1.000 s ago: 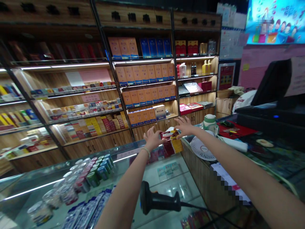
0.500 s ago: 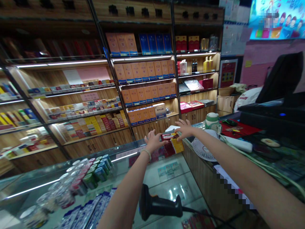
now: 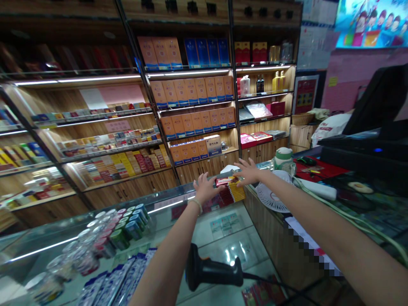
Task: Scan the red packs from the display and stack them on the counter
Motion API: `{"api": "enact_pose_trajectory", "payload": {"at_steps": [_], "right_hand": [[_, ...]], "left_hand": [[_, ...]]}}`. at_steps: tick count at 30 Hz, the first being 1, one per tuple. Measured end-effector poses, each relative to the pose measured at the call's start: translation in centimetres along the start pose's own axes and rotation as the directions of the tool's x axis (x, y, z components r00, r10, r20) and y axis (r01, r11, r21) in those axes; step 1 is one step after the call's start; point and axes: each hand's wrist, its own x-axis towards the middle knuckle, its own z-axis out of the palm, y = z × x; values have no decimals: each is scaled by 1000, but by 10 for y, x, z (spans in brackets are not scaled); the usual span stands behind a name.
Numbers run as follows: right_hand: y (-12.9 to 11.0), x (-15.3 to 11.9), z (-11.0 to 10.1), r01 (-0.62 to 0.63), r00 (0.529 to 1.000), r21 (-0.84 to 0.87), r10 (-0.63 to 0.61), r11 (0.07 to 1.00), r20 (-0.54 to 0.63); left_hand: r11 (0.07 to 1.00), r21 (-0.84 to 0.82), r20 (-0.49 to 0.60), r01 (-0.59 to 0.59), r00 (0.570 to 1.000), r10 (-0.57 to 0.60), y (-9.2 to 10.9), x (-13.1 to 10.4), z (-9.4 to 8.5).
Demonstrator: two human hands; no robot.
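Note:
A stack of red and yellow packets (image 3: 235,194) sits on the glass counter (image 3: 204,231). My left hand (image 3: 204,189) is at the left end of the stack, its fingers spread and its thumb reaching to the top packet. From the other side, my right hand (image 3: 247,172) meets the right end, fingers also stretched apart. Neither hand wraps around a packet; the exact contact of the fingertips is hard to make out. Closer to me lies a black barcode scanner (image 3: 212,271) with its cable running right.
Rows of cans (image 3: 127,227) and blue-white packets (image 3: 116,278) occupy the counter's left. On the right are a white fan (image 3: 270,196), a green-white jug (image 3: 283,159), a cable and a dark monitor (image 3: 372,102). Stocked shelves (image 3: 194,106) stand behind.
The view has shifted very slightly. Both hands stay at the ends of the stack, with hardly any visible movement.

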Motion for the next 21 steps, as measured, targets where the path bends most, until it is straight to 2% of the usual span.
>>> {"api": "enact_pose_trajectory", "payload": {"at_steps": [12,21], "right_hand": [[-5,-9,1,24,994,-97,-34,995,-100],[-7,-10,-1,8,998,-120,-15,993,-54]], "left_hand": [[1000,17,-9,7,1000,-7,7,-2,-1],[998,28,17,-47,999,47,3,-2,1]]}}
